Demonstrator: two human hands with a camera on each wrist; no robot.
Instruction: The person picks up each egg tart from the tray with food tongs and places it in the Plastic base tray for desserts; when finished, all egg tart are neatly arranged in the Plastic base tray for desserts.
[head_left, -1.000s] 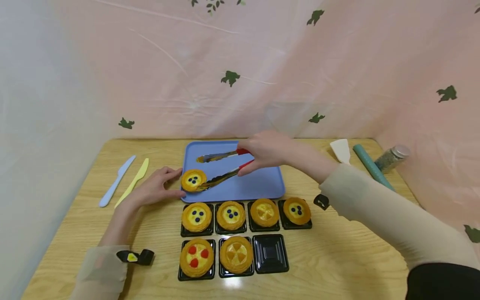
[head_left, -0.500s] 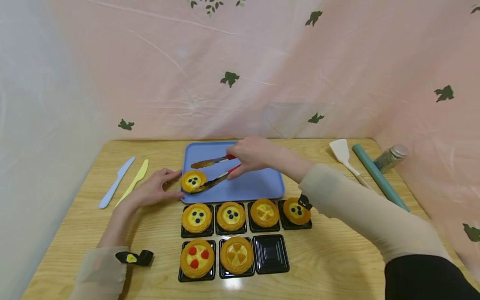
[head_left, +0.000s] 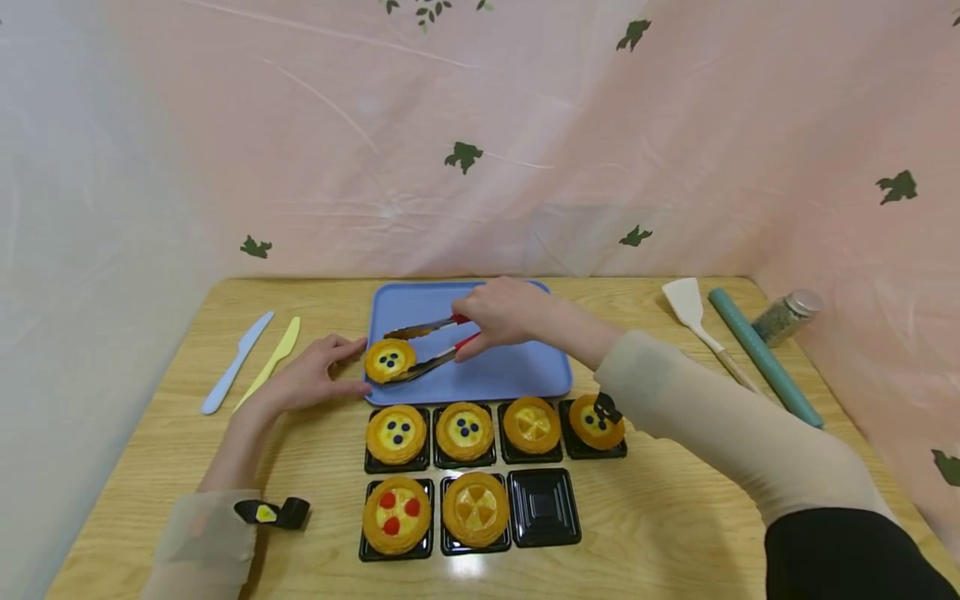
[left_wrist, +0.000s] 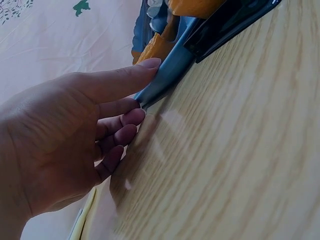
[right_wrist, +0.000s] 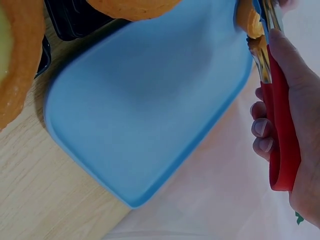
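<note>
While the wooden table (head_left: 712, 500) fills the lower half of the head view, I read the blue tray (head_left: 510, 375) at its centre as the largest item on it. Below the tray stand seven black square cups (head_left: 543, 507) in two rows, six bearing tarts and the lower right one bare. At the right of the frame lie a teal roll (head_left: 761, 357), a white spatula (head_left: 693, 310) and a glass jar (head_left: 786, 317); at the left, a blue knife (head_left: 236, 362) and a yellow knife (head_left: 273, 362). My right hand (head_left: 506, 312) grips the red-handled tongs (head_left: 435, 342), fingers curled round the handles, and the tong tips close on either side of a blueberry tart (head_left: 390, 360) at the tray's left corner. My left hand (head_left: 307, 379) rests flat on the table, fingers nearly straight, its fingertips (left_wrist: 150, 65) touching the tray's left rim just beside the tart.
</note>
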